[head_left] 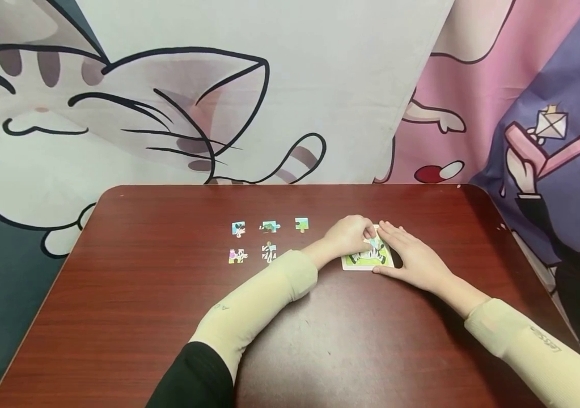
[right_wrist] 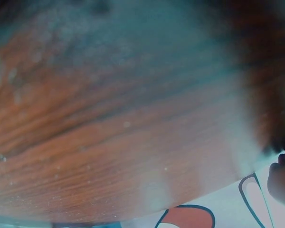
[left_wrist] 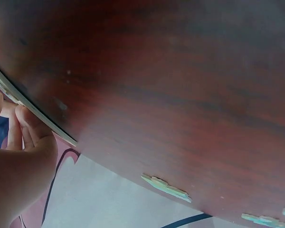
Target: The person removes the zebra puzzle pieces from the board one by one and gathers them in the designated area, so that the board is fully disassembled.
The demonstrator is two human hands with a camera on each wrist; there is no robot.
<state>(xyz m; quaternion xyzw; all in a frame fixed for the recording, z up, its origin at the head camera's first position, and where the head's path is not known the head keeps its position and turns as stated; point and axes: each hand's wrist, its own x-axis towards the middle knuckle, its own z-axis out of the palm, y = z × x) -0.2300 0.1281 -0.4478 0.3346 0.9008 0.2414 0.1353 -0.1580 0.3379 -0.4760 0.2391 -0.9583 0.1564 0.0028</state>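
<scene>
A small jigsaw puzzle board (head_left: 368, 262) with a zebra picture and a pale border lies flat on the table. Over its upper left part is my left hand (head_left: 348, 236), with curled fingers touching its face. Whether a piece is pinched between those fingertips is unclear. My right hand (head_left: 417, 259) rests along the board's right side, thumb at the lower corner and straight fingers near the upper corner. In the left wrist view, the left hand (left_wrist: 26, 156) bends over the board's edge (left_wrist: 42, 116). Only a bit of the right hand (right_wrist: 282, 178) enters the right wrist view.
Left of the board, several loose puzzle pieces lie in two rows, among them a green-blue piece (head_left: 302, 224), a piece with a pink spot (head_left: 237, 256) and a striped piece (head_left: 269, 252). The brown table (head_left: 167, 317) ends at a printed cloth backdrop (head_left: 351, 85).
</scene>
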